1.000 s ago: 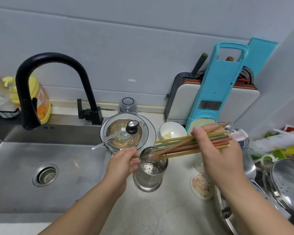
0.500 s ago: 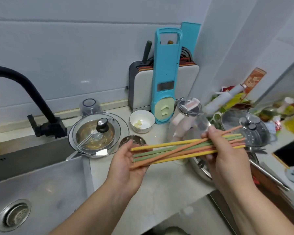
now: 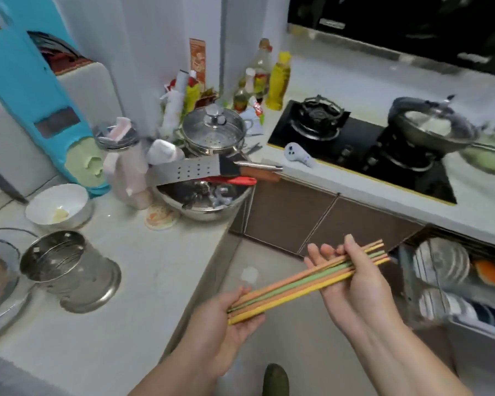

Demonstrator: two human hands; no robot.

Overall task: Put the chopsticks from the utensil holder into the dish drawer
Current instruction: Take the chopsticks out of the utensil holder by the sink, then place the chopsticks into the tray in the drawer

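A bundle of several coloured chopsticks (image 3: 297, 282) in orange, green and yellow lies slanted between both hands, over the floor in front of the counter. My right hand (image 3: 352, 278) grips the upper end, fingers wrapped round the sticks. My left hand (image 3: 226, 318) cups the lower end from below. The steel utensil holder (image 3: 69, 270) stands on the counter at the left with nothing showing in it. The dish drawer (image 3: 457, 281) is pulled out at the right under the stove, holding upright plates and bowls.
A white bowl (image 3: 58, 207), a steel basin with utensils (image 3: 203, 195), a lidded steamer pot (image 3: 215, 132) and bottles crowd the counter corner. A gas stove (image 3: 363, 150) carries a pan (image 3: 432, 127). Brown cabinet doors (image 3: 312, 218) lie ahead.
The view has swung right from the sink to the stove corner. Both hands have carried the chopsticks away from the holder and off the counter, toward the pulled-out drawer.
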